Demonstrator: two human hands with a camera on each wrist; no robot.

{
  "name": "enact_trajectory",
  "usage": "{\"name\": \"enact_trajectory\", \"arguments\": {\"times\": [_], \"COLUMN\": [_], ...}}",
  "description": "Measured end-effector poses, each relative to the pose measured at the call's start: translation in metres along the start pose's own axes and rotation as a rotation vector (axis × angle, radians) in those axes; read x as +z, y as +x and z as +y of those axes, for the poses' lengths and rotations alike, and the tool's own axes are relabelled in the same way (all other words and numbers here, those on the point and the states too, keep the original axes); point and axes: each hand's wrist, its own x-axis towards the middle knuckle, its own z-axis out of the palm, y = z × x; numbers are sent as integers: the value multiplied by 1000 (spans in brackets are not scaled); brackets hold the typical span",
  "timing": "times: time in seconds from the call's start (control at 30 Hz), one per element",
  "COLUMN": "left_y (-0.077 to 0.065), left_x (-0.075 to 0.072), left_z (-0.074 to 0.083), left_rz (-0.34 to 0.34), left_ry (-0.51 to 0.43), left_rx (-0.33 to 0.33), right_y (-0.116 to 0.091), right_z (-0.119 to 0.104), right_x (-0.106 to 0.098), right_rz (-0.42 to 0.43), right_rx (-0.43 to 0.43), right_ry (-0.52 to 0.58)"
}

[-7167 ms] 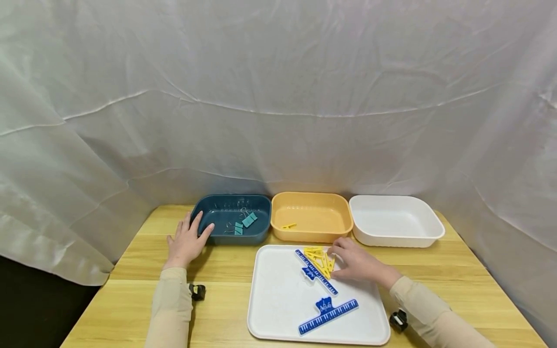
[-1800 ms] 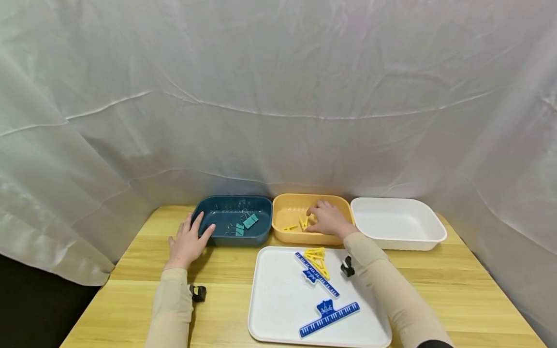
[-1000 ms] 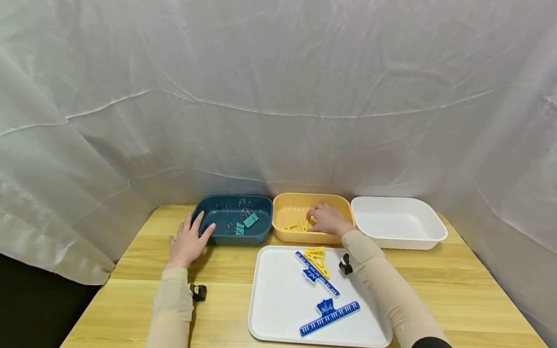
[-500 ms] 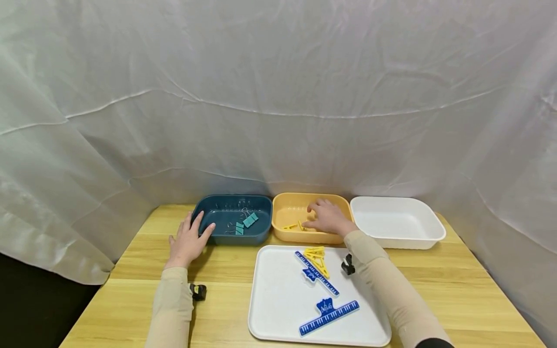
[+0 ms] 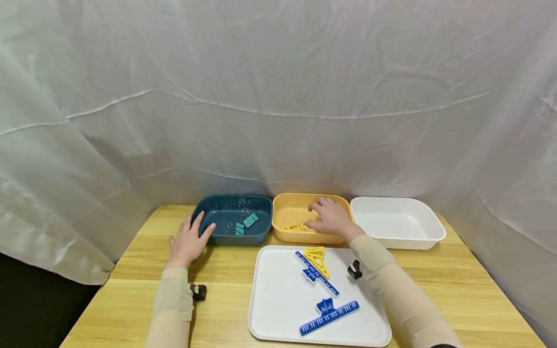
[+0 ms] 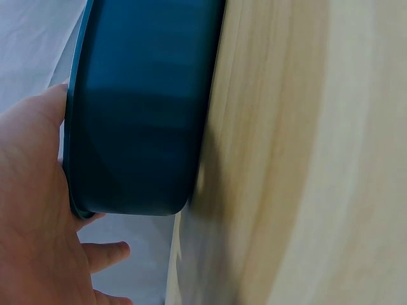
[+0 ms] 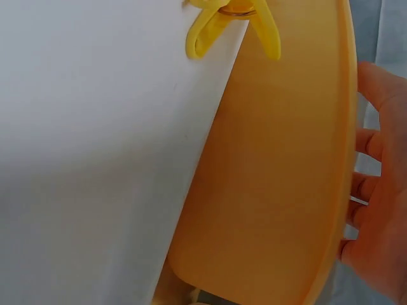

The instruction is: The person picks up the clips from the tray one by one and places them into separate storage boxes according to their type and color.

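My left hand (image 5: 187, 245) rests with spread fingers on the left end of the dark teal bin (image 5: 256, 238), which holds two teal binder clips (image 5: 250, 220). Above the right side of the yellow bin (image 5: 311, 237) is my right hand (image 5: 330, 218), fingers parted and holding nothing. Two yellow clothespins (image 5: 302, 225) lie in that bin, just left of my fingertips. More yellow clothespins (image 5: 314, 250) are piled on the white tray (image 5: 274, 309); one clothespin (image 7: 267, 32) shows at the top of the right wrist view. Two blue clips with piano-key patterns (image 5: 329, 318) also lie on the tray.
A white bin (image 5: 398, 241) stands right of the yellow one, the bins side by side along the back of the wooden table (image 5: 222, 299). Behind them hangs a pale cloth (image 5: 278, 145). The tray lies in front of the yellow bin.
My right hand has moved from the tray's clothespin pile to the yellow bin, let a clothespin go there, and opened and drawn back slightly. My left hand has stayed put.
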Motion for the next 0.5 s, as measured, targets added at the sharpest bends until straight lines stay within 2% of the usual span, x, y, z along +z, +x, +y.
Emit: {"name": "enact_trajectory", "arguments": {"times": [0.27, 0.5], "left_y": [0, 0], "left_x": [-1, -1], "left_z": [1, 1], "left_rz": [-1, 1], "left_ry": [1, 2], "left_rx": [-3, -4], "right_y": [-15, -30], "right_z": [1, 1], "right_x": [-5, -8], "right_rz": [37, 84], "right_rx": [-12, -47], "right_ry": [36, 15]}}
